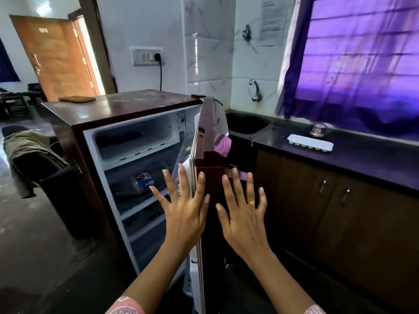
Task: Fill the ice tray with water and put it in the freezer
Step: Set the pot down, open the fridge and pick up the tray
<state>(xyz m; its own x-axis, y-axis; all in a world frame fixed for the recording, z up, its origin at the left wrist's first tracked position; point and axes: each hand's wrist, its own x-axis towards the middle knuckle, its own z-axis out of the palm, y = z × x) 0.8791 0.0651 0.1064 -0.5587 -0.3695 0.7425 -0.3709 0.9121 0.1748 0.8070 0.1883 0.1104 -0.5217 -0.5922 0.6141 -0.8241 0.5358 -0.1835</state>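
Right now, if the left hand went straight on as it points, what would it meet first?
Probably the shelf holding the bottle: the left hand points into the fridge. Its thumb side is near the door, which it might brush first; depth unclear.

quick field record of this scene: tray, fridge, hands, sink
ice tray: on the counter, beside the steel bowl, in neither hand
fridge door: open
freezer compartment: uppermost, exposed
left hand: open, fingers spread, at the door's edge
right hand: open, fingers spread, before the door's outer face
sink: left of the tray, below the tap
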